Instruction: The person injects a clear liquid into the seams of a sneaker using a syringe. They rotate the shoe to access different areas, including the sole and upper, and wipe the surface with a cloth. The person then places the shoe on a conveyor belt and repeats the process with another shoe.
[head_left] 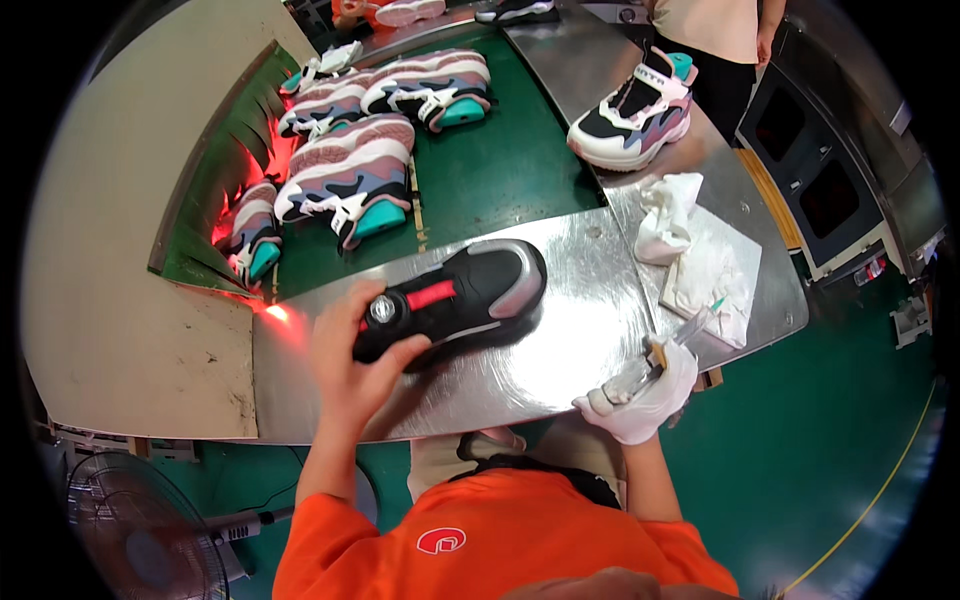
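Observation:
A black sneaker (478,285) with a red strap, a round dial and a grey toe cap lies on the metal table (580,300). My bare left hand (352,350) grips it near the dial, thumb on the near side and fingers on the far side. In a white glove, my right hand (648,400) is closed round a clear, slender tool (692,328) that looks like a syringe with a thin teal tip. That tip points toward a crumpled white cloth (722,290) on a white pad. Part of the tool is hidden by the gloved fingers.
Several multicoloured sneakers (355,175) lie on a green conveyor (500,150), beside red-lit curtain flaps (225,190). One white-and-black sneaker (640,110) stands on the metal ledge. Another person (705,35) is at the far right. A fan (145,540) stands at lower left.

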